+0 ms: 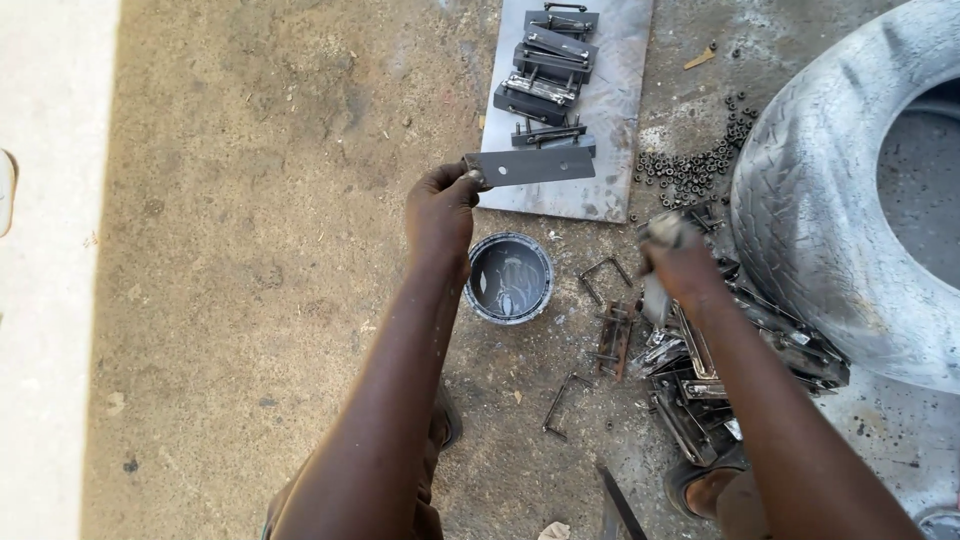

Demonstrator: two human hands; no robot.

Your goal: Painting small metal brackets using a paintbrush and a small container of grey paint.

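L hand [438,212] grip pinches flat metal bar [535,166] by end, R hand [680,262] grip round blurred rag [668,230]; best keep bar level over paint tin [508,278].

arms: bare, no sleeves | left hand [440,212]: ungloved | right hand [682,268]: ungloved

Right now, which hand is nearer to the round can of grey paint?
Left. The left hand holds a flat metal plate just up-left of the paint can; the right hand is farther off on its right, over the metal parts pile.
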